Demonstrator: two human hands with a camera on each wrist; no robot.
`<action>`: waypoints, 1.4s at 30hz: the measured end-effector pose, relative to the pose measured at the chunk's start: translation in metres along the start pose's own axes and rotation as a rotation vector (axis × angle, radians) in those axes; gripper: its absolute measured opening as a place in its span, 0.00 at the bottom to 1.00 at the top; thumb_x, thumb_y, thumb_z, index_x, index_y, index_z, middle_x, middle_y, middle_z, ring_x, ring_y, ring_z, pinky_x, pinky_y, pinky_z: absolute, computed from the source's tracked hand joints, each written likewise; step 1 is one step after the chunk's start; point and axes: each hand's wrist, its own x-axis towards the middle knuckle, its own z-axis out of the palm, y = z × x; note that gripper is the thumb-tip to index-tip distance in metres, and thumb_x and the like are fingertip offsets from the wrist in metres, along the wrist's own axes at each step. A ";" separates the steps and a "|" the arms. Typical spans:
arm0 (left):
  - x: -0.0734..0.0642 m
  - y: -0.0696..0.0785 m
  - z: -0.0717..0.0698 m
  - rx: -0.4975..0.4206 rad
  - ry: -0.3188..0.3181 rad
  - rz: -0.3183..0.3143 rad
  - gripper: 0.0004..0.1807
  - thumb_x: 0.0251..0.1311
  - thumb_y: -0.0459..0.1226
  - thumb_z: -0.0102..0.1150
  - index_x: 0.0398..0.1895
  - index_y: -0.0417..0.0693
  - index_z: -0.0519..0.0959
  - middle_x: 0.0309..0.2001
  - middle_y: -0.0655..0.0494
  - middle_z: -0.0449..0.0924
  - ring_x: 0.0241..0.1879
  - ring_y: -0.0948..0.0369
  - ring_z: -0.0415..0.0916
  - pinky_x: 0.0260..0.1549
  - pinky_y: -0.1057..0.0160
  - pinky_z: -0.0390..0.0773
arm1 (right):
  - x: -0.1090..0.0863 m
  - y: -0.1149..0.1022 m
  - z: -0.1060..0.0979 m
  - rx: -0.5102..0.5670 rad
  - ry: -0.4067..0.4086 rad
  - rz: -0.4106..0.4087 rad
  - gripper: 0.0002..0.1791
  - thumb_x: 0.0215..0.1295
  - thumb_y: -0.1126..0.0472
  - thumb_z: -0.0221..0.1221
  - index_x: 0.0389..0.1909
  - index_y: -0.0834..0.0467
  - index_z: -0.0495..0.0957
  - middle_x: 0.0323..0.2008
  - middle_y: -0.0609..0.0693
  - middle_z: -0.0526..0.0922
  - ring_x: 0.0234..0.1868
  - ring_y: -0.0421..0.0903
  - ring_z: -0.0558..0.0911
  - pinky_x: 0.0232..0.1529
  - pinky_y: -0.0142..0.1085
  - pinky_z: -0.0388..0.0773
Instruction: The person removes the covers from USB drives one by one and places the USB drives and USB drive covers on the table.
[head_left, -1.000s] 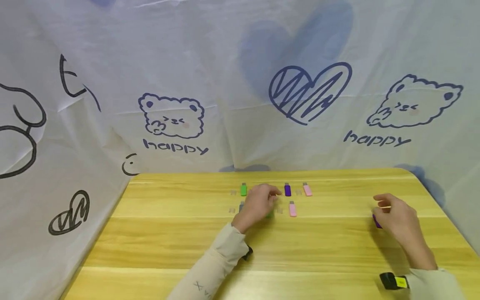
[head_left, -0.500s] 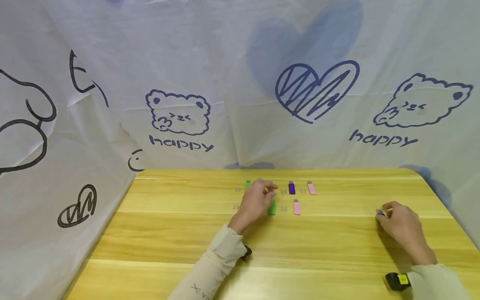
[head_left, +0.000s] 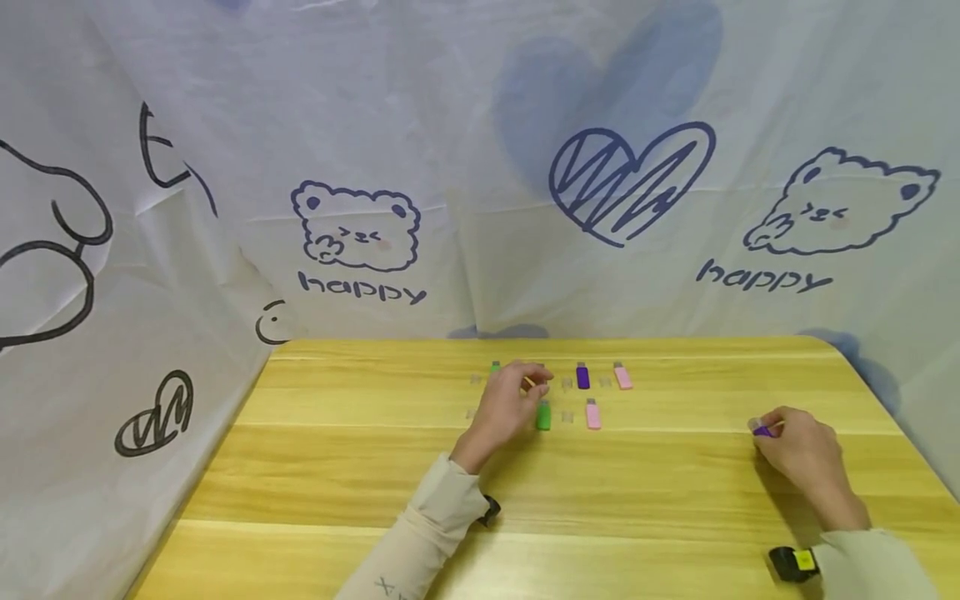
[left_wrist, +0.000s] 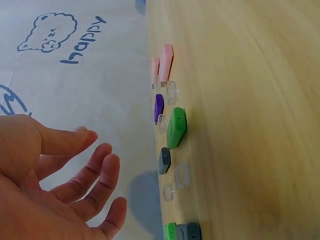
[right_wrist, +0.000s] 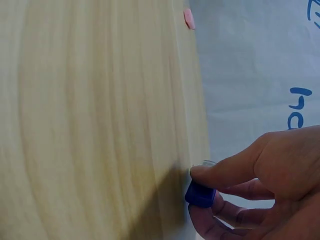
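Observation:
My right hand [head_left: 802,446] pinches a purple USB stick [right_wrist: 201,195] between thumb and fingers, at the right side of the table. A clear cap [head_left: 754,423] shows at the stick's far end. My left hand [head_left: 502,408] hovers over the laid-out USB sticks with loosely bent fingers, and nothing shows between them. Close to it lie a green stick [left_wrist: 176,129] and a grey one [left_wrist: 164,161]. Another green stick [left_wrist: 170,231] and a second grey one [left_wrist: 190,231] lie side by side, partly cut off by that view's lower edge.
Right of the left hand lie a purple USB stick [head_left: 582,377] and two pink ones, one farther back [head_left: 623,377] and one nearer [head_left: 593,415]. Clear caps [left_wrist: 182,174] lie among the sticks. A printed white cloth [head_left: 480,167] hangs behind the wooden table [head_left: 600,508].
The purple stick in my right hand has been turned, and its clear-capped end now shows past the fingers. My left hand has stayed over the sticks with little movement. The head view shifted slightly.

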 end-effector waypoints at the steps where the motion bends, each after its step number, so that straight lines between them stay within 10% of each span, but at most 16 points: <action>1: 0.000 0.000 0.000 -0.005 -0.002 0.001 0.10 0.71 0.30 0.61 0.50 0.38 0.86 0.45 0.50 0.86 0.41 0.56 0.81 0.38 0.65 0.81 | -0.001 -0.001 0.000 0.006 0.015 -0.004 0.15 0.66 0.64 0.64 0.40 0.75 0.78 0.31 0.66 0.83 0.30 0.61 0.81 0.32 0.56 0.78; 14: -0.003 0.007 0.000 -0.058 -0.042 0.030 0.08 0.72 0.31 0.60 0.49 0.42 0.86 0.42 0.51 0.85 0.40 0.56 0.81 0.34 0.67 0.80 | -0.014 -0.051 0.000 0.147 0.105 -0.128 0.11 0.68 0.68 0.64 0.47 0.70 0.80 0.38 0.64 0.84 0.40 0.66 0.85 0.31 0.42 0.81; 30: -0.012 0.018 0.006 -0.107 -0.016 0.050 0.08 0.71 0.32 0.62 0.49 0.41 0.86 0.41 0.54 0.86 0.41 0.58 0.82 0.39 0.66 0.80 | -0.027 -0.118 0.015 0.332 0.138 -0.254 0.10 0.68 0.75 0.61 0.49 0.67 0.82 0.42 0.63 0.85 0.44 0.62 0.86 0.44 0.51 0.85; 42: -0.011 0.031 0.016 -0.277 -0.052 0.069 0.07 0.70 0.34 0.64 0.47 0.42 0.87 0.43 0.52 0.88 0.41 0.61 0.84 0.43 0.68 0.82 | -0.032 -0.153 0.036 0.490 0.191 -0.346 0.12 0.64 0.73 0.67 0.48 0.64 0.87 0.42 0.56 0.89 0.41 0.53 0.89 0.39 0.21 0.80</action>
